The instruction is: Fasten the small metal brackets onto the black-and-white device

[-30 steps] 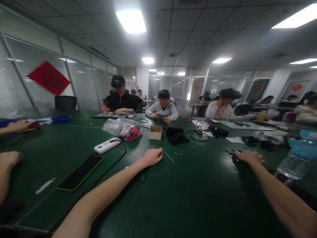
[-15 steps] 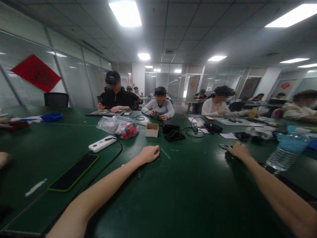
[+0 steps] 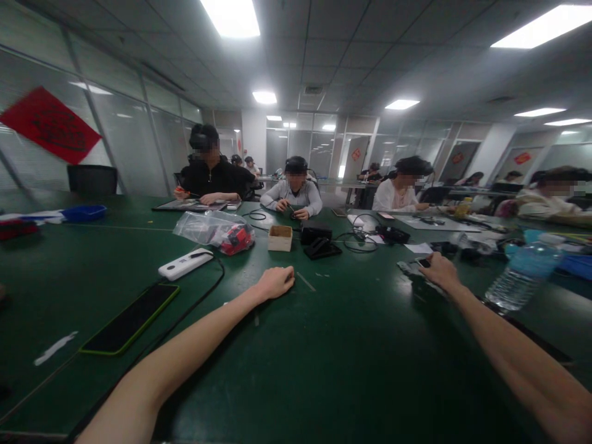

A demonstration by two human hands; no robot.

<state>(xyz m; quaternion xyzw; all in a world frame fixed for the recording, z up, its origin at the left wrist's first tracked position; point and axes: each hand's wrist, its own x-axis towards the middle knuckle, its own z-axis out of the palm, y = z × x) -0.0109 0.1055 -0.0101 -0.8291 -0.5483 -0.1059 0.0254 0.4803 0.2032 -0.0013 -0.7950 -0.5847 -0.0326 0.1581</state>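
Note:
My left hand [image 3: 276, 282] rests on the green table [image 3: 324, 357] in a loose fist, with nothing showing in it. A thin pale stick [image 3: 306, 282] lies just to its right, apart from it. My right hand [image 3: 439, 271] reaches out to the right. Its bent fingers close on the near end of a small grey flat object [image 3: 407, 267] that lies on the table. Both forearms stretch across the table from the bottom edge.
Left of my arm lie a green-cased phone [image 3: 129, 319], a white power bank [image 3: 185, 264] with a black cable, and a plastic bag [image 3: 215, 229]. A small cardboard box [image 3: 280, 237] and black devices [image 3: 319, 245] sit ahead. A water bottle [image 3: 522, 271] stands at the right. Several people sit opposite.
My right hand has slid forward from lying flat onto the small grey object. My left hand has stayed put. The view has turned slightly right, and another person's hands at the left have left it.

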